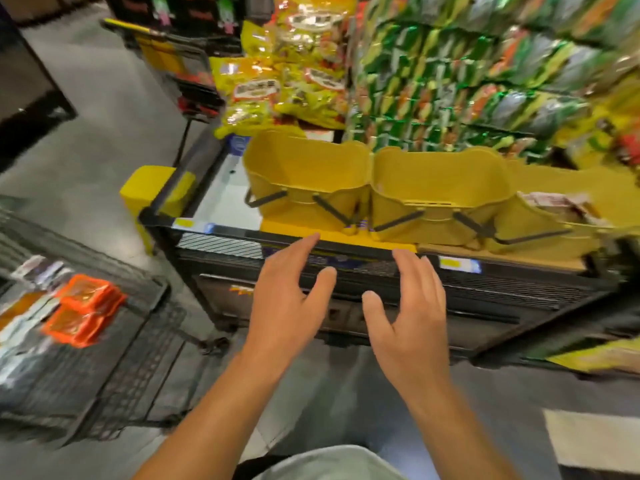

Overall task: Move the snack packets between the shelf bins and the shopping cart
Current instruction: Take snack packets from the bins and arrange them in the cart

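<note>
Both hands hold nothing, fingers spread wide: the left hand [289,299] and right hand [412,306] hover apart before the shelf's front edge [346,249]. Just beyond the fingertips stand yellow bins [308,174]. Far left of the fingers, orange snack packets [85,308] lie in the shopping cart [138,358].

A low black shelf [363,252] stands on the grey floor [104,140]; three yellow bins sit side by side on its deck; the left bin [304,174] and middle bin [440,183] show bare insides, the right bin [540,223] holds packets [557,202]; a black wire shopping cart [114,358] stands on the floor to the left, orange packets [86,308] lying in it.
</note>
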### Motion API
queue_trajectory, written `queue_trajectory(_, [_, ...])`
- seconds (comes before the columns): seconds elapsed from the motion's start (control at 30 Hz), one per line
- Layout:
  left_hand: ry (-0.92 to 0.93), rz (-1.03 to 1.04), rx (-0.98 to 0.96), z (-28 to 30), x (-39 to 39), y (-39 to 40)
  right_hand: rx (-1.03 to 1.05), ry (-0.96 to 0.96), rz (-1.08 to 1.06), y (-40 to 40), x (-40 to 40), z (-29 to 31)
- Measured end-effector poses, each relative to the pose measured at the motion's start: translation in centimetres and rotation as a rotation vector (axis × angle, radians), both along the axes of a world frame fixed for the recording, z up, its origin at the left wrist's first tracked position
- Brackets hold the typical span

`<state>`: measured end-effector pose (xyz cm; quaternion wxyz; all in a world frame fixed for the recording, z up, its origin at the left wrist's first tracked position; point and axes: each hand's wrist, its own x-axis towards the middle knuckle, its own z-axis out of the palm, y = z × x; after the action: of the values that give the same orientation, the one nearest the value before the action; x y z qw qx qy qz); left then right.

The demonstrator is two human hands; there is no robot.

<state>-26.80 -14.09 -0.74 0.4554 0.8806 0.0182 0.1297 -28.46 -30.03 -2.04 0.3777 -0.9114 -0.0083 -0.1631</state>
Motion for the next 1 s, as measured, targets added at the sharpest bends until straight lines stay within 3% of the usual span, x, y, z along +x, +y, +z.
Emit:
queue_trajectory(0.2, [-0.025, -0.108, -0.007, 1.0, 2.3, -10.7, 0.019, -0.001, -0.095, -9.9, 1.6, 1.4])
queue_trajectory(0.53, [-0.013, -0.276, 0.027, 1.0, 8.8, -22.1, 0.075, 0.002, -0.282, -20.1, 5.1, 0.2])
queue_trajectory(1.0, [-0.03, -0.473, 0.121, 0.7, 26.1, -32.3, 0.029, 0.059, -0.423, -31.6, 19.5, 0.7])
